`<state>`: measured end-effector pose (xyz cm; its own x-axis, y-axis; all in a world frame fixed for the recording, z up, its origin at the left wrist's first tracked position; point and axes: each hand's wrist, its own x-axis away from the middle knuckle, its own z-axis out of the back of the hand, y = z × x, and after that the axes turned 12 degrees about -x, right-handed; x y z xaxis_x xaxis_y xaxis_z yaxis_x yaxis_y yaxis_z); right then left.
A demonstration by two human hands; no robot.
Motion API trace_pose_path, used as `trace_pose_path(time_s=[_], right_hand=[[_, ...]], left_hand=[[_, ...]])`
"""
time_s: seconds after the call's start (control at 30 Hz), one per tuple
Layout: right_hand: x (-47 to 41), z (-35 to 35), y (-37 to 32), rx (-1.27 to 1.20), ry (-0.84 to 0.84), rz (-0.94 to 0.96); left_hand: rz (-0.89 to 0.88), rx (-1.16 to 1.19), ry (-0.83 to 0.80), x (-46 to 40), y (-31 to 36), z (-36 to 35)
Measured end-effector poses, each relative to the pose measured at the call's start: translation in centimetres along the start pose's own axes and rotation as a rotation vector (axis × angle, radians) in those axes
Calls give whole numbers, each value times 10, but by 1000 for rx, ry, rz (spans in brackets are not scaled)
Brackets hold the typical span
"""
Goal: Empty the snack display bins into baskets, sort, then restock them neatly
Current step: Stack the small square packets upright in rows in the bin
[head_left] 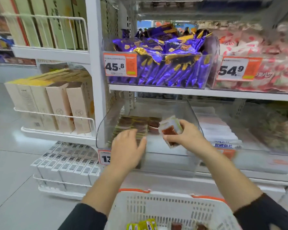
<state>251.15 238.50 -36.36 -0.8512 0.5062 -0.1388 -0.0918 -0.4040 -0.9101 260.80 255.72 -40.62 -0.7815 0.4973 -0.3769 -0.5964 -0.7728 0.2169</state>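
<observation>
Right hand [186, 135] pinches a small clear snack packet [170, 131] with red-brown contents, held inside the clear lower bin [192, 113]. Left of that grip, a row of similar packets [136, 125] stands in the bin's back left. Left hand [128, 146], fingers straight and spread, rests at the row's front. Below both hands, white basket [166, 208] holds yellow packets [142, 225] and some red-brown ones. Above the grip, upper bin [206, 70] is full of purple wrapped snacks [163, 50].

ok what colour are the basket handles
Orange, on the white basket; the handles show best in the head view.
</observation>
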Motion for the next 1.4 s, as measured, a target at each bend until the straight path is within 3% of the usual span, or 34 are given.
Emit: trace_pose_path(time_s=[0.07, 0.17, 0.27, 0.4, 0.57, 0.67, 0.83, 1.17, 1.4], right_hand=[[-33, -2, 2, 358, -97, 0], [-77, -19, 16, 674, -296, -42], [-114, -39, 32, 754, -416, -145], [-145, -57, 48, 715, -436, -173], [-157, -55, 65, 808, -301, -185], [-155, -46, 71, 629, -164, -270], [-159, -48, 76, 337, -86, -422], [-163, -62, 83, 22, -42, -478], [-160, -65, 82, -218, -141, -444]], left_hand=[[-29, -200, -144, -15, -15, -6], [-60, -225, -267, -29, -31, -14], [-59, -208, -410, -37, -36, -19], [-78, -208, -491, -39, -35, -20], [-73, -212, -496, -39, -35, -18], [-78, -207, -487, -39, -34, -19], [-84, -193, -455, -38, -35, -19], [-81, -189, -419, -36, -34, -19], [-82, -198, -399, -37, -33, -20]])
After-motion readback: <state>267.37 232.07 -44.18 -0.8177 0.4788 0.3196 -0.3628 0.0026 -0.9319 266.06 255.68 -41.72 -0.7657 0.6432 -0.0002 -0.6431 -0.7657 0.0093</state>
